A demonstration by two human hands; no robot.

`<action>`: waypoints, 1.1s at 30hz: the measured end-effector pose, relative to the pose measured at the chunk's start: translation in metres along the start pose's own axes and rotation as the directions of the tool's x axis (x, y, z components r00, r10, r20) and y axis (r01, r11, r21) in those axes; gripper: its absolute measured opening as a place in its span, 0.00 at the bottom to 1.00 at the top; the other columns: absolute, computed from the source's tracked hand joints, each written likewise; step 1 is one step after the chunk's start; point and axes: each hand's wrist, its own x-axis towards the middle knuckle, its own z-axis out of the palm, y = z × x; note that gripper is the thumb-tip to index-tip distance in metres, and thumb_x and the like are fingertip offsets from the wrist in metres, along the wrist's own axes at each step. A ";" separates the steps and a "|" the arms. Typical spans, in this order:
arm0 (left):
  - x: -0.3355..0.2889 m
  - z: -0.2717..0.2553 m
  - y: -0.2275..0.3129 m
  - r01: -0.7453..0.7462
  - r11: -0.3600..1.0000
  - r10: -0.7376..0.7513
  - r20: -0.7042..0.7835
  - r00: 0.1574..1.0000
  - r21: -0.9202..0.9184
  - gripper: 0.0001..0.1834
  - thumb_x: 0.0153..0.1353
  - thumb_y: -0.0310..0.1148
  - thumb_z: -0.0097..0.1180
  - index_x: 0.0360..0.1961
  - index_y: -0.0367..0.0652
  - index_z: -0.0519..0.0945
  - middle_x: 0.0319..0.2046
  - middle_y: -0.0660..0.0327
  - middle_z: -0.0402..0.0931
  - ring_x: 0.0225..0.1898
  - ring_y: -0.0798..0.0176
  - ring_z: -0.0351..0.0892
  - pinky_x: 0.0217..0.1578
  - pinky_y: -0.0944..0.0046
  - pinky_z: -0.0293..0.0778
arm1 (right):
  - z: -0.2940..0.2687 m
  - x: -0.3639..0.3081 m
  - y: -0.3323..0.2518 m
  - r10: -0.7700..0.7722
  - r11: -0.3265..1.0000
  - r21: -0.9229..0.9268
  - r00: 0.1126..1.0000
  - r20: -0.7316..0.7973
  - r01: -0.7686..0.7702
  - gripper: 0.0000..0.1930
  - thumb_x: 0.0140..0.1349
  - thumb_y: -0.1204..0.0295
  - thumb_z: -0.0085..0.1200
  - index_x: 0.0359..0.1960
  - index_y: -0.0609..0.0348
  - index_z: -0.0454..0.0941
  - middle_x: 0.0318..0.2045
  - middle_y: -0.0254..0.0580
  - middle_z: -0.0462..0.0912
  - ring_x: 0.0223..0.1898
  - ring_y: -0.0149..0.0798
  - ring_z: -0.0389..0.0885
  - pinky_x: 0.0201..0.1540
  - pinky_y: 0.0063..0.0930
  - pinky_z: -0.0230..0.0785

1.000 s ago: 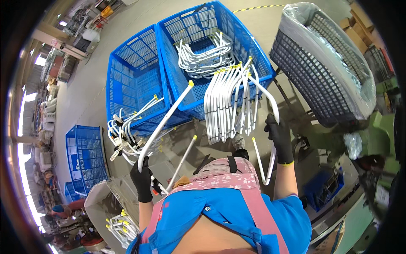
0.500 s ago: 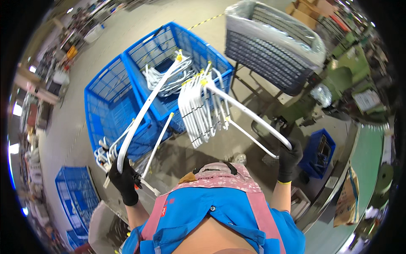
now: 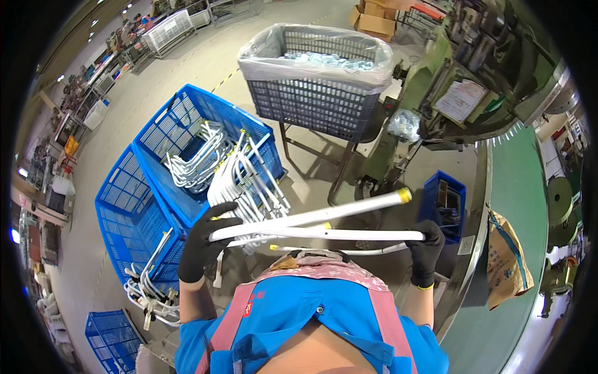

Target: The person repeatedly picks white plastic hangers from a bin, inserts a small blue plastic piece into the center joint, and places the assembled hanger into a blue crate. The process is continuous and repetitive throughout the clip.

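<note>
In front of my waist, my black-gloved left hand [image 3: 202, 243] grips the bent end of a white metal tube [image 3: 349, 210], which slants up to a yellow-tipped end on the right. My right hand [image 3: 426, 250], also gloved in black, is closed on the end of another white tube [image 3: 367, 235] that crosses just below the first. A thinner curved white tube [image 3: 374, 251] lies lower, running to my right hand. Where the tubes overlap near my left hand, I cannot tell which lies in it.
Blue crates [image 3: 137, 190] stand at the left, one holding several bent white tubes [image 3: 199, 162]; more tubes [image 3: 240, 187] hang over its near edge. Beyond is a grey basket [image 3: 305, 106] lined with plastic. To the right are a green machine [image 3: 430, 75], a small blue bin [image 3: 450, 181] and a green-topped bench [image 3: 498, 262].
Both tubes have swung from pointing away, toward the crates, to lying crosswise before me. The view has turned right, bringing the basket and machine closer to the middle.
</note>
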 end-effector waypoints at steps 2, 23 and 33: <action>0.022 0.017 0.002 0.159 0.978 -0.138 0.156 0.978 -0.136 0.22 0.40 0.23 0.56 0.43 0.35 0.81 0.42 0.54 0.79 0.39 0.59 0.80 0.38 0.66 0.72 | -0.025 0.001 0.017 0.071 0.996 0.053 0.997 -0.009 -0.070 0.09 0.42 0.82 0.64 0.23 0.59 0.76 0.21 0.30 0.76 0.25 0.25 0.72 0.29 0.21 0.65; 0.322 0.148 -0.076 -0.157 0.945 0.323 0.748 0.579 -0.287 0.17 0.51 0.21 0.62 0.44 0.38 0.80 0.35 0.57 0.81 0.36 0.63 0.78 0.40 0.64 0.73 | -0.015 0.039 0.078 -0.034 0.481 -0.827 0.949 0.313 0.290 0.04 0.45 0.70 0.57 0.25 0.49 0.81 0.51 0.39 0.75 0.43 0.47 0.73 0.44 0.44 0.63; 0.555 0.150 -0.086 -0.340 0.906 0.417 0.676 0.608 -0.253 0.14 0.58 0.29 0.58 0.47 0.42 0.80 0.42 0.57 0.81 0.43 0.65 0.78 0.46 0.63 0.73 | 0.055 0.132 0.092 0.223 0.507 -0.852 0.935 0.275 0.130 0.11 0.48 0.64 0.57 0.35 0.40 0.80 0.34 0.37 0.75 0.33 0.41 0.77 0.28 0.36 0.71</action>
